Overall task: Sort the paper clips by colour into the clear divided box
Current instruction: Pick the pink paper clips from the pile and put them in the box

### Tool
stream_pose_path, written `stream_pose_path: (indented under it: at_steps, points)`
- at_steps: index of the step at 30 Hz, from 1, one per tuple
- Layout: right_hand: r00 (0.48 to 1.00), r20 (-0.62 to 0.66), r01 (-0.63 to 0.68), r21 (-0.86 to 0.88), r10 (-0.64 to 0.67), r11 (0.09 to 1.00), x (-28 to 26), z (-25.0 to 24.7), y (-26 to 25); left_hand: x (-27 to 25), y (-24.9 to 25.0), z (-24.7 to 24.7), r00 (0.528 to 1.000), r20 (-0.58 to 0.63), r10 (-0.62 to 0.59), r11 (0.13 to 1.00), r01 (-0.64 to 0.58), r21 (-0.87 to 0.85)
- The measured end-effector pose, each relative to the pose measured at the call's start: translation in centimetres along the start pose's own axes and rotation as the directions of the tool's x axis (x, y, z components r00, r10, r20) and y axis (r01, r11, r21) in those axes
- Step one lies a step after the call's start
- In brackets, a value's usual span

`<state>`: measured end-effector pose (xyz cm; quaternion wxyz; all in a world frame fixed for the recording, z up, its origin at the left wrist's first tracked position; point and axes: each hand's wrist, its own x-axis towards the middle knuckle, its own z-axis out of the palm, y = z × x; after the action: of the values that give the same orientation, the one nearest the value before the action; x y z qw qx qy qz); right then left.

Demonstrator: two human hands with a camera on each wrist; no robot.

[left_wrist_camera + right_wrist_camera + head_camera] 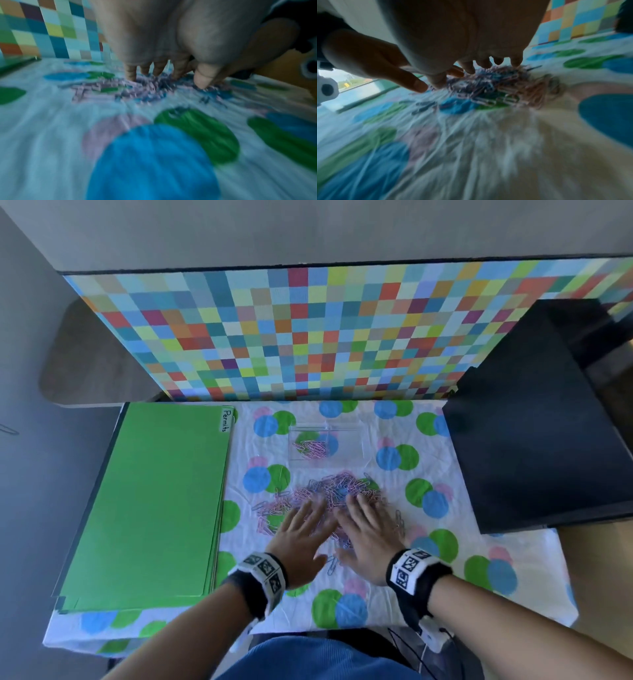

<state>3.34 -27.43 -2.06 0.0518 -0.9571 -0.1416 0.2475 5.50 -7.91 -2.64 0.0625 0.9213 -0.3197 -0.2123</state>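
A loose heap of pink and blue paper clips [337,491] lies mid-table on the spotted cloth. Just behind it stands the clear divided box [346,440]; its left compartment holds pink clips [310,447], and its right compartment looks empty. My left hand [303,530] lies flat, fingers spread, on the near left part of the heap. My right hand [368,525] lies flat beside it on the near right part. Both wrist views are blurred; the left hand [164,75] and right hand [471,73] touch the clips [123,89] [498,86] with straight fingertips. Neither hand holds a clip.
A stack of green folders [150,501], labelled "Permits", fills the left of the table. A black box [534,433] stands at the right. A checkered panel [308,337] walls the far edge. Stray clips [331,566] lie near my wrists, and others [399,520] to the right.
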Motion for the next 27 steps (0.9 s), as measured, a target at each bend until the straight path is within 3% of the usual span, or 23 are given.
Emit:
stream_pose_path:
  at_steps: [2, 4, 8, 12, 14, 17, 22, 27]
  points:
    - [0.999, 0.039, 0.031, -0.047, -0.029, 0.998, -0.2, 1.1, -0.5, -1.3, -0.2, 1.5, 0.999, 0.043, -0.005, 1.0, 0.004, 0.028]
    - [0.997, -0.006, 0.079, -0.073, -0.079, 0.994, -1.0, 2.0, 0.0, -2.8, -1.1, 2.3, 0.999, 0.043, -0.01, 0.995, 0.006, 0.095]
    - [0.988, 0.151, 0.03, -0.115, -0.012, 0.993, -3.3, 2.3, 2.7, -6.4, -2.7, 3.4, 0.999, -0.024, 0.029, 0.991, -0.026, 0.133]
    - [0.997, 0.078, -0.01, -0.156, 0.022, 0.988, -4.6, 2.1, 5.3, -8.3, -3.5, 3.2, 1.0, -0.031, 0.002, 0.991, 0.003, 0.135]
    - [0.997, 0.04, -0.054, -0.142, 0.06, 0.988, -4.9, 1.6, 5.7, -8.4, -3.4, 3.0, 0.994, -0.064, -0.093, 0.991, 0.098, 0.085]
    - [1.0, 0.027, 0.01, -0.105, -0.007, 0.994, -4.6, 1.1, 4.3, -8.0, -2.9, 3.0, 0.984, -0.05, -0.171, 0.983, 0.174, 0.059]
    - [0.993, 0.017, 0.121, -0.025, -0.12, 0.992, -1.7, 1.1, -0.3, -5.5, -0.8, 2.6, 0.993, 0.035, -0.109, 0.994, 0.108, 0.027]
    - [0.996, 0.073, 0.052, 0.015, -0.053, 0.999, -0.7, 0.7, -0.9, -4.7, -0.4, 2.3, 0.996, 0.004, -0.089, 0.996, 0.089, 0.0]
